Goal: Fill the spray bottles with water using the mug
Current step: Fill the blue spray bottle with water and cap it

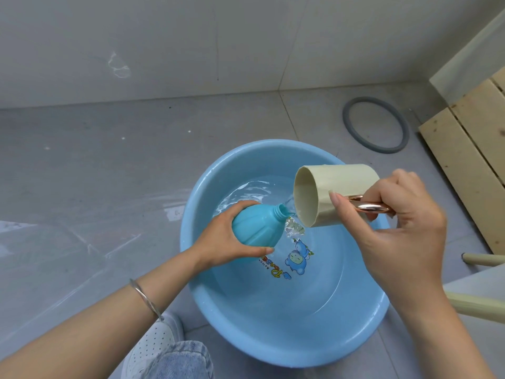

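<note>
Bottle (258,228), capless and tilted over the basin (246,324), sits in the left hand (221,236), fingers (240,206) curled round its body. The right hand (404,228) grips the mug (328,195) by its handle, pouring at the neck. Some water seems to spill past, so the next move likely calls for closer aim.

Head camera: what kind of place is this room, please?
Probably a bathroom or wash area, though I cannot be sure. The floor and wall are covered in large grey tiles, wet-looking patches shine on the floor, and a blue basin of water stands on it.
</note>
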Motion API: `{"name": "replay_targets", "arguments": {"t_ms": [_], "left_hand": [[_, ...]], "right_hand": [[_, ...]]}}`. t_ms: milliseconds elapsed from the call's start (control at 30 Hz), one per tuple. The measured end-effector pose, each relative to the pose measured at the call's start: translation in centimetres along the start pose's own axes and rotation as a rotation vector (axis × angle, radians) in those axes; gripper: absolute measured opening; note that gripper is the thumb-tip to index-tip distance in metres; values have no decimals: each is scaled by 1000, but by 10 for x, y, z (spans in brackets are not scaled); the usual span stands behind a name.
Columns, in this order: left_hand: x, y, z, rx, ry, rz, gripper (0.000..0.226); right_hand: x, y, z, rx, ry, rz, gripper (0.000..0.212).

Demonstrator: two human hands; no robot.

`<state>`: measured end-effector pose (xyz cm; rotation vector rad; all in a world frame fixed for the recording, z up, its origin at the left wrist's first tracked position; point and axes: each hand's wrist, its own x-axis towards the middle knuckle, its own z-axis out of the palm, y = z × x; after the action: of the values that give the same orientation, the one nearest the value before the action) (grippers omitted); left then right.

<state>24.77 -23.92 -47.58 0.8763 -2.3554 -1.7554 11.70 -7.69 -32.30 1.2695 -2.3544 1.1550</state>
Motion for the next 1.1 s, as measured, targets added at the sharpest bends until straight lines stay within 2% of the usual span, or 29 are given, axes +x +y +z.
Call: {"name": "replay_targets", "arguments": {"t_ms": [433, 733, 900, 1000, 1100], "left_hand": [[1, -1, 0, -5, 0, 3, 83], [0, -1, 1, -10, 6, 3, 83], [0, -1, 0, -8, 7, -8, 83], [0, -1, 0, -21, 9, -3, 85], [-1, -2, 0, -31, 4, -9, 86]], "right_hand": [[2, -8, 4, -95, -26, -266, 38], [1, -3, 4, -110, -28, -274, 37], [-2, 1, 2, -67, -17, -181, 38], [-7, 17, 5, 28, 21, 34, 39], [-20, 52, 18, 62, -21, 245, 40]]}}
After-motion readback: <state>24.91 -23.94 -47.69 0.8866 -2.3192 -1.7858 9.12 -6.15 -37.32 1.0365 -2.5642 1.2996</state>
